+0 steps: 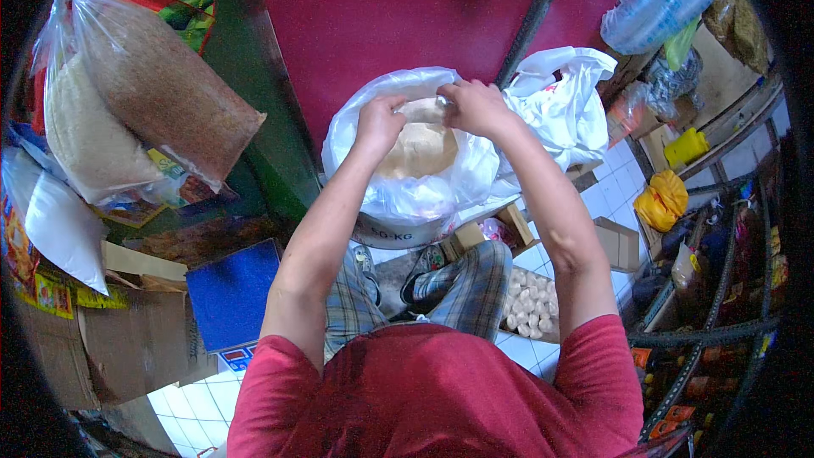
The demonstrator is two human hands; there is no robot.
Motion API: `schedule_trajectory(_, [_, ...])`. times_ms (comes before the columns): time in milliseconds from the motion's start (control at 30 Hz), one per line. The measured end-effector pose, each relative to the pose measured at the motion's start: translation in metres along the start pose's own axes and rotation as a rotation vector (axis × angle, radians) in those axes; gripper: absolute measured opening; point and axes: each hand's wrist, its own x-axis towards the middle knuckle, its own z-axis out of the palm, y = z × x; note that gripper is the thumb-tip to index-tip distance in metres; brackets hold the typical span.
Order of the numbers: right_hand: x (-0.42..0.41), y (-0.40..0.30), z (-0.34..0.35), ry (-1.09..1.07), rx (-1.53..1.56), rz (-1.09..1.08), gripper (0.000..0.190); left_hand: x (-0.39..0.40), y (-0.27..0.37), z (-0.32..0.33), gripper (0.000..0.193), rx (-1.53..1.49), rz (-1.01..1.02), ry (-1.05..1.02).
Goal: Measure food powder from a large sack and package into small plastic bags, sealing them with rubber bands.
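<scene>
A large sack with a white plastic liner (474,165) stands before me, its mouth wide; it holds a pale tan powdery or granular material (416,151). Over the far part of the mouth, my left hand (383,119) and my right hand (475,107) pinch something pale and thin between them, perhaps the edge of a small clear bag. A small shiny item (443,100) shows at my right fingertips. The fingers of both hands are curled. Right of the sack lies a bunched white plastic bag (563,108) with red print.
At left, filled clear bags (159,83) lie near a blue-topped scale (234,292) and cardboard boxes (137,337). A box of small pale packets (531,305) stands beside my right leg. Metal shelving (699,337) with goods runs along the right. A red panel (394,6) rises behind the sack.
</scene>
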Motion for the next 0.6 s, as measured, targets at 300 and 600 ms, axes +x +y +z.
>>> schedule_trajectory(300, [0.031, -0.032, -0.033, 0.058, -0.603, -0.075, 0.026, 0.017, 0.023, 0.002, 0.031, -0.053, -0.098, -0.017])
schedule_trajectory(600, [0.042, -0.04, -0.053, 0.123, -0.729, -0.123, 0.023, 0.033, 0.036, -0.008, 0.028, -0.153, -0.222, -0.04])
